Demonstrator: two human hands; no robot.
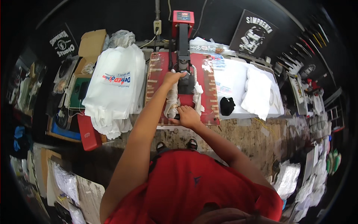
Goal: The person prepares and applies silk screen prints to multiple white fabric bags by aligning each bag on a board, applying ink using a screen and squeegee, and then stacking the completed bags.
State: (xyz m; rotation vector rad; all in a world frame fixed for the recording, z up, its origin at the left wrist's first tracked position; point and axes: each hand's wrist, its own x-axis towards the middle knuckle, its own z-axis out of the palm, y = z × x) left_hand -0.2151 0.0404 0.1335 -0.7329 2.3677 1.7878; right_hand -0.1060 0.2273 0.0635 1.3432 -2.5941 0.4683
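A heat press with a wide red top plate [154, 80] stands before me on the bench. Its dark arm [183, 44] runs from a red control box [183, 16] down to the middle of the plate. My left hand [173, 78] reaches over the plate, its fingers closed around a knob at the arm's lower end, mostly hidden by them. Nearer to me, my right hand [189, 116] is closed on the press handle [172, 108], wrapped in pale cloth and tape. Whatever lies beneath the plate is hidden.
Left of the press lies a tall stack of printed white bags [112, 80]. Beyond it sits an open cardboard box [91, 46]. To the right, a white board [233, 74] carries folded white cloth [257, 91] and a crumpled black cloth [227, 106]. A red case [89, 132] stands at the left edge.
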